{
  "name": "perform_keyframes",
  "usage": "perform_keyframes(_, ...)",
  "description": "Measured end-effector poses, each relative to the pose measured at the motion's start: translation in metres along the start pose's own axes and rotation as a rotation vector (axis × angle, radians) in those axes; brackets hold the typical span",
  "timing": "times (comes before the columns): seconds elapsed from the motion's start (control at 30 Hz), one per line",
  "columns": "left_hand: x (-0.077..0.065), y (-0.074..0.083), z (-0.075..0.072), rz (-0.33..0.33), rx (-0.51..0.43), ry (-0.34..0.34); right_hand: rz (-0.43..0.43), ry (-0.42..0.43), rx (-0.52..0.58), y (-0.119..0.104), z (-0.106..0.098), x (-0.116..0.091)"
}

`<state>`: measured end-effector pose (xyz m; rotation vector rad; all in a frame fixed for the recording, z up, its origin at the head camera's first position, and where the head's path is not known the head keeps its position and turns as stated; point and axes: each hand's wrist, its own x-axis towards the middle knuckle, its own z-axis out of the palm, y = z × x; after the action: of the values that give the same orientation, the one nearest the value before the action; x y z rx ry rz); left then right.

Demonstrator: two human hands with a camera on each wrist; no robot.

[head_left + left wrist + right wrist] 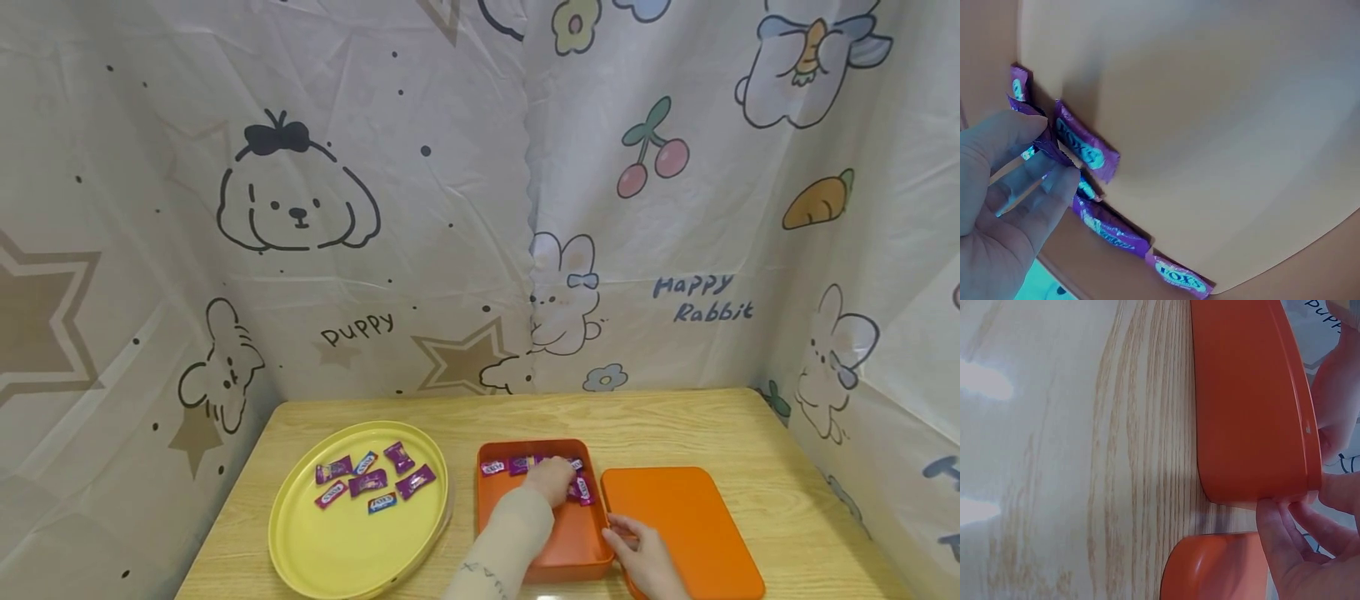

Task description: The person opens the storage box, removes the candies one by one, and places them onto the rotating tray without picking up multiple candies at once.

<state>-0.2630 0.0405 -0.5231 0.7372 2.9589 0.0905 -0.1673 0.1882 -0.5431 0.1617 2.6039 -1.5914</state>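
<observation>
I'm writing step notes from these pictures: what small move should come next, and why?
Probably the left hand should lower the purple candy and let go. It pinches that candy inside the orange box, right among other candies lying near its wall, while the right hand touches the box's edge, perhaps steadying it.

The orange box [573,543] seems passable across its near half, candies [520,466] obstructing the far side.

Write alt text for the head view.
The left hand reaches into an orange box of wrapped candies while the right hand holds its side. A yellow tray with more candies sits left, an orange lid right.
</observation>
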Motion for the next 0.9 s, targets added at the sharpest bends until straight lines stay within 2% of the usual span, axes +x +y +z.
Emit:
perform_keyframes(0.23, -0.002, -0.004, -0.018, 0.001, -0.083, -0.032, 0.022, -0.024, -0.008, 0.002, -0.001, 0.002)
perform_keyframes(0.43, -0.004, -0.013, -0.027, 0.045, -0.170, -0.028, 0.044, -0.035, -0.011, 0.001, -0.001, 0.002)
perform_keyframes(0.7, -0.012, -0.022, -0.046, 0.101, -0.165, 0.005, 0.038, -0.027, -0.004, 0.002, -0.001, 0.002)
perform_keyframes(0.9, -0.027, -0.042, -0.051, 0.130, -0.153, 0.051, 0.037, -0.025, 0.000, 0.004, 0.000, 0.002)
